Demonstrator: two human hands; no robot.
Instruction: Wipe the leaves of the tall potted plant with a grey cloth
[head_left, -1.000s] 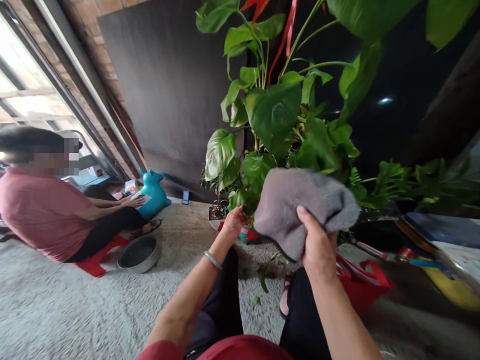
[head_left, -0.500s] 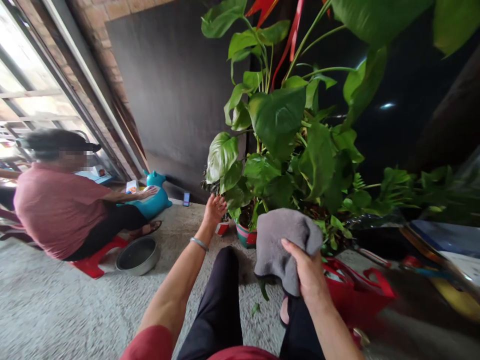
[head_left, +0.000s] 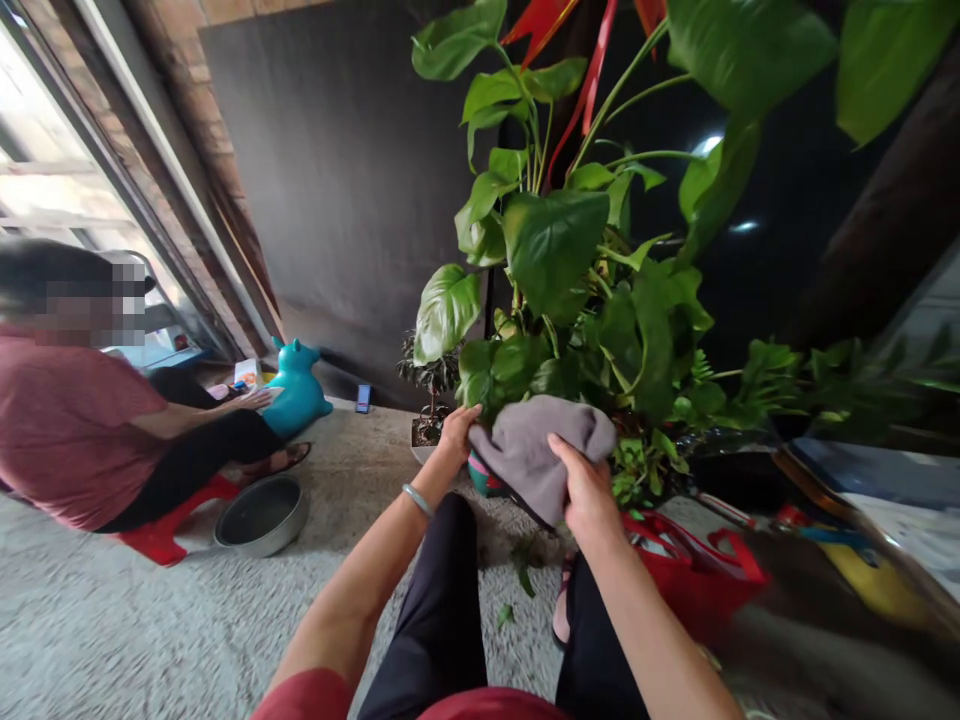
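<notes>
Leafy plant [head_left: 559, 240], one, large and broad-leaved: standing upright and serving as the reference for all places here. Grey cloth [head_left: 544, 450], one: hanging bunched in front of the plant's lower leaves, partly hiding a green-and-pink pot [head_left: 484, 480] beneath them. Right hand [head_left: 592, 500]: holding the cloth at the plant's front, its fingers wrapping firmly around a fold and its thumb pressing on top. Left hand [head_left: 456, 435]: resting at the plant's lower left edge, its fingers curling beside a low leaf [head_left: 474, 375] and the cloth's left corner; whether they are pinching either, and how far they are opening, cannot be told. Handling notes, by judgement: good control is calling for the cloth to be lying flat over the right fingers rather than bunching; the left fingers should be supporting any touched leaf from beneath, near its stalk; pressure should be staying light, since the stalks are probably bending easily; loose cloth edges should be hanging clear of the stems, where snagging could be tearing a leaf. Also listed: small shrub [head_left: 430, 378], growing just left of the plant; red bag [head_left: 694, 575], sitting at the plant's front right.
</notes>
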